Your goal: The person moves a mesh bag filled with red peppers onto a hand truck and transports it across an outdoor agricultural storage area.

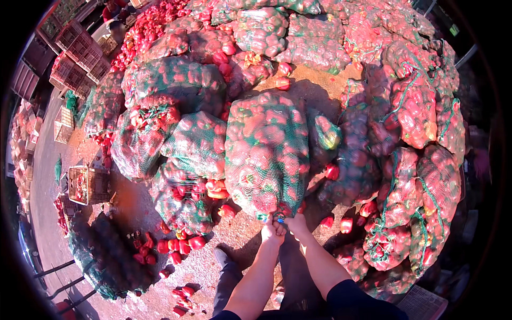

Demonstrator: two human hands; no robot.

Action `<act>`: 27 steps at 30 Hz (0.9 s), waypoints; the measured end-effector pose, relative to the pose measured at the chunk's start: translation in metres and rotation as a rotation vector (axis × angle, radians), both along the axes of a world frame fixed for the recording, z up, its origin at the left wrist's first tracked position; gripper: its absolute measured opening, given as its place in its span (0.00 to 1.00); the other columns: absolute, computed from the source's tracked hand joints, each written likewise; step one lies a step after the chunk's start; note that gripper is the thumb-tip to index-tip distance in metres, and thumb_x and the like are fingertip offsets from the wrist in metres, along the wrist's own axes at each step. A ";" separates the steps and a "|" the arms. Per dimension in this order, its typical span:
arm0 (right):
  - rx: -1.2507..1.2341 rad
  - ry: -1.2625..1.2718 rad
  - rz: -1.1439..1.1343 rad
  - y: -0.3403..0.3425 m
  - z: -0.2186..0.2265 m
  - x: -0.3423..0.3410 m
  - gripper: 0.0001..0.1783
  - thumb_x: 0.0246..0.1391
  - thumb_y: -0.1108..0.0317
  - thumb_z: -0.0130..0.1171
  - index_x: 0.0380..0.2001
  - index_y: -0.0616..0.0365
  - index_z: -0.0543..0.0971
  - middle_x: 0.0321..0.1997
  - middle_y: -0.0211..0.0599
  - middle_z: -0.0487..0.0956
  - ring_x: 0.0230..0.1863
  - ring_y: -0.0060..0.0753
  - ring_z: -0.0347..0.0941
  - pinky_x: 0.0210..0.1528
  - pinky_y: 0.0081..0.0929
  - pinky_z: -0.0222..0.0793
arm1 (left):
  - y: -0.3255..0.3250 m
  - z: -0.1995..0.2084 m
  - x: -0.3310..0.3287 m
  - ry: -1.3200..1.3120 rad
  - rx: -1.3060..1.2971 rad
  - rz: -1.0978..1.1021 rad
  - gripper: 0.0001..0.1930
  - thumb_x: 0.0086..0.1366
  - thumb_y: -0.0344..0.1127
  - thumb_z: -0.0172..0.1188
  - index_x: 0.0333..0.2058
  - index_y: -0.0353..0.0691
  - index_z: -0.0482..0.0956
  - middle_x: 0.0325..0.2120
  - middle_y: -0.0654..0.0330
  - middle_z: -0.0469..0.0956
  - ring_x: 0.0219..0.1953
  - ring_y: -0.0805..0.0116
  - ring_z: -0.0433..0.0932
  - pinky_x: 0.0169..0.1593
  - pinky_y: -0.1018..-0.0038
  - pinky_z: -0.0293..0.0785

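A large green mesh sack (266, 154) full of red bell peppers lies in front of me, its gathered end pointing toward my legs. At that end my left hand (272, 232) is closed on the bunched mesh. Right beside it, my right hand (295, 224) also grips the mesh, its fingers partly hidden. A small bit of blue shows between the two hands. Just left of the sack's lower end lie a loose red pepper (226, 211) and some orange-red ones (216, 189).
More filled mesh sacks crowd both sides, such as a green one (197, 144) at left and red ones (402, 186) at right. Loose peppers (181, 245) lie near my feet. Crates (89, 185) stand farther left, and a person (114, 24) is at the far left.
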State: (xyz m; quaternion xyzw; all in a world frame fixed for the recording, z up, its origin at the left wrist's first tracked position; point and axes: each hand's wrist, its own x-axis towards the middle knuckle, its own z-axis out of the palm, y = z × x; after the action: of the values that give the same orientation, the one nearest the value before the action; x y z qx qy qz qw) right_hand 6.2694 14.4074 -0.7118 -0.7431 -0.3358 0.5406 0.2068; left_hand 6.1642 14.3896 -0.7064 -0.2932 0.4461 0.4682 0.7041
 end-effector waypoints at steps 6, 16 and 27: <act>0.117 -0.110 0.089 -0.056 0.041 -0.061 0.14 0.37 0.75 0.56 0.32 0.66 0.77 0.24 0.38 0.78 0.27 0.27 0.74 0.28 0.31 0.68 | -0.048 0.028 -0.063 -0.092 0.090 -0.036 0.19 0.71 0.48 0.38 0.24 0.45 0.67 0.06 0.70 0.50 0.06 0.75 0.44 0.13 0.74 0.45; 0.213 0.127 0.013 -0.217 0.071 -0.218 0.10 0.43 0.76 0.56 0.33 0.65 0.77 0.23 0.31 0.76 0.24 0.24 0.72 0.24 0.25 0.68 | -0.183 0.089 -0.231 0.078 0.157 -0.229 0.16 0.69 0.43 0.42 0.24 0.41 0.67 0.06 0.70 0.51 0.06 0.75 0.45 0.12 0.75 0.44; -0.253 0.492 0.573 -0.217 -0.033 -0.265 0.16 0.48 0.65 0.61 0.41 0.58 0.76 0.36 0.32 0.79 0.38 0.26 0.75 0.39 0.24 0.69 | -0.228 -0.094 -0.356 0.505 -0.226 -0.352 0.16 0.68 0.41 0.43 0.25 0.36 0.69 0.07 0.70 0.51 0.06 0.75 0.48 0.12 0.75 0.44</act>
State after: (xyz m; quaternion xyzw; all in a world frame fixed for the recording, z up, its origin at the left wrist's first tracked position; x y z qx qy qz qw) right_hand 6.0047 14.1905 -0.7445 -0.4874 -0.4007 0.7753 0.0289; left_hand 5.8082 14.1620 -0.8004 -0.1624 0.6997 0.3447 0.6043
